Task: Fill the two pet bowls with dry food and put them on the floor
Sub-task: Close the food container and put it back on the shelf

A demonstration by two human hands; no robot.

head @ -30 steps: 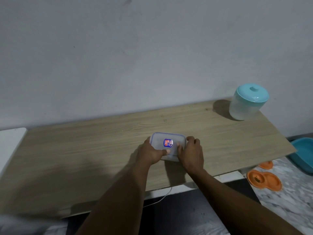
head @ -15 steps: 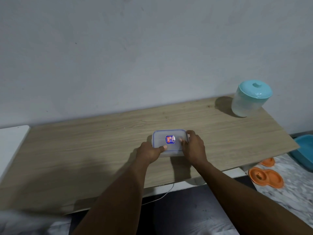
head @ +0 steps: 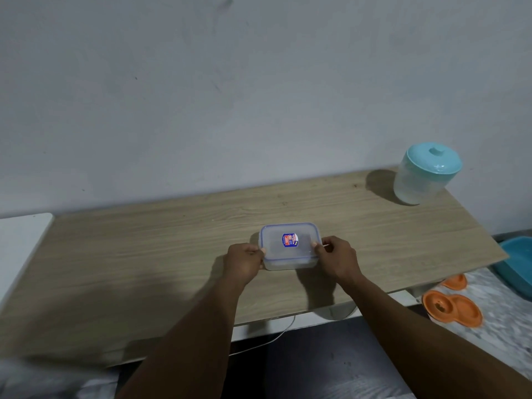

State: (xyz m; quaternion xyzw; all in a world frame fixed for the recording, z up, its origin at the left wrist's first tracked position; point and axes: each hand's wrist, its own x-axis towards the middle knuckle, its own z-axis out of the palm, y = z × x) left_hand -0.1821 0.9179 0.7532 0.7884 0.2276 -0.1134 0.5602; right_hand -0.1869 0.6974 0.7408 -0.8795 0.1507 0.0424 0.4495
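1. I am looking down at a long, pale wooden table pushed against a plain grey wall; the light is dim and my arms throw shadows over the near left of the top.
2. A small clear plastic box with a blue-rimmed lid and a sticker sits flat on the table, near the middle and a little towards the front edge. I cannot tell what it holds.
3. My left hand grips the box's left end, with its thumb on the lid rim and fingers curled down the side.
4. My right hand grips the right end the same way, its fingers wrapped round that end.
5. A round jar with a teal lid stands at the far right corner, well apart from the box.
6. On the floor past the table's right end lies an orange double bowl, with another orange dish partly hidden under the table edge. A blue tub sits beside them at the frame's edge.
7. The wood runs wide to the left of the box as far as a white surface butting the table's left end.
8. The front edge lies just behind my wrists; a white cable hangs below it.
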